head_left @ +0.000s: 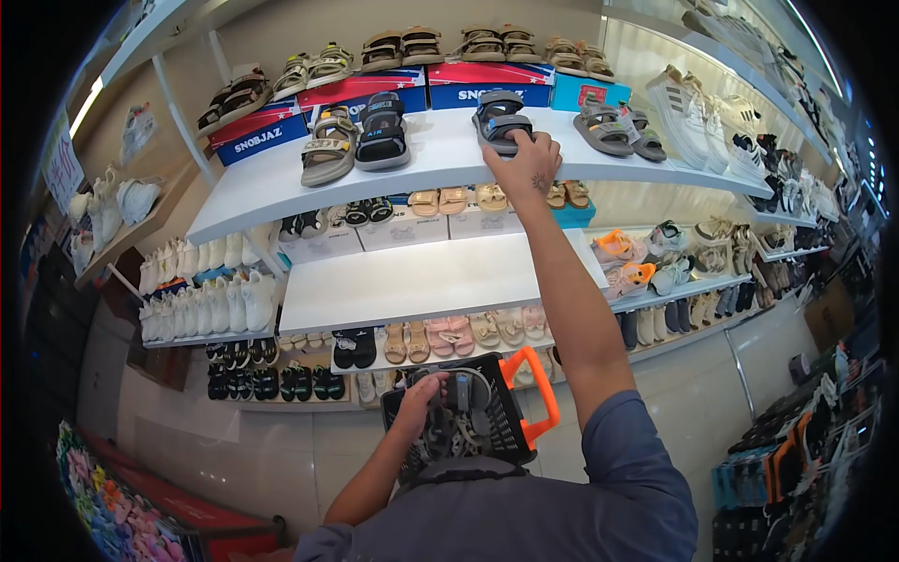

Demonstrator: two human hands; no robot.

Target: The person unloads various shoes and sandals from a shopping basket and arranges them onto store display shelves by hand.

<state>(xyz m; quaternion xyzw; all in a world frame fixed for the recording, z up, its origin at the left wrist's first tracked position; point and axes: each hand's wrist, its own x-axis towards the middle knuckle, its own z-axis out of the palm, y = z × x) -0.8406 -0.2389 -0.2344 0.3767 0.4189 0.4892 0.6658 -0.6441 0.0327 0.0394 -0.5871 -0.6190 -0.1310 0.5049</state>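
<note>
My right hand (pixel 526 167) reaches up to the white upper shelf, its fingers curled around the rear of a dark grey sandal (pixel 502 120). That sandal rests on the shelf; a second one of the pair shows just behind it. Lower down, my left hand (pixel 420 403) is closed at a grey sandal (pixel 461 391) in a black shopping basket (pixel 506 412) with an orange handle (pixel 551 398). Several sandals fill the basket, and the left fingertips are partly hidden among them. A tan sandal (pixel 328 150) and a black sandal (pixel 382 131) stand further left on the shelf.
Shoe boxes (pixel 492 94) topped with sandals line the shelf's back. Grey sandals (pixel 604 129) stand right of my hand. A lower white shelf (pixel 403 281) juts out, with rows of footwear beneath. White shoes (pixel 211 304) fill a rack at left; more displays stand at right.
</note>
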